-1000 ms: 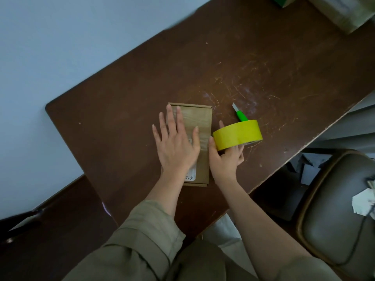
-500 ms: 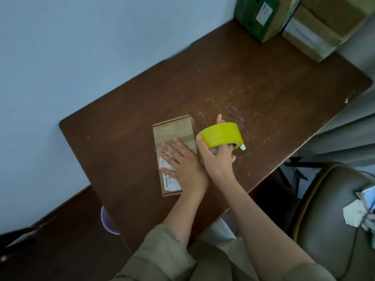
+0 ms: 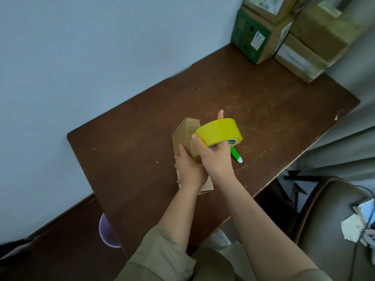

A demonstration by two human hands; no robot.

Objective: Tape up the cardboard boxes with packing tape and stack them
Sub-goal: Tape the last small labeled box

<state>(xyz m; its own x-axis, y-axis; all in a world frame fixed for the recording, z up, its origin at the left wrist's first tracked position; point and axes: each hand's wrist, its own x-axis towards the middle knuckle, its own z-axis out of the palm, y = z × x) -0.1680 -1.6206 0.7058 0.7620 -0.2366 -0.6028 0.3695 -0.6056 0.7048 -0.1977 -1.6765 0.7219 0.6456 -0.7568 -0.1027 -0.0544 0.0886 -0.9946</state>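
A small brown cardboard box stands tipped up on the dark wooden table, its far end raised. My left hand grips the box from its near left side. My right hand holds a yellow roll of packing tape, fingers curled through its core and thumb on its outer face, right against the box's right side. A green and white cutter lies on the table just right of my right hand, partly hidden by the roll.
Stacked boxes stand at the table's far right corner: a green box and brown cardboard boxes. A chair with papers sits at the lower right. A pale wall runs along the table's left. A purple bin shows below the table edge.
The box went from lying flat to tipped up on its side. My left hand moved from pressing its top to gripping its side. The tape roll rose against the box, and the view tilted up.
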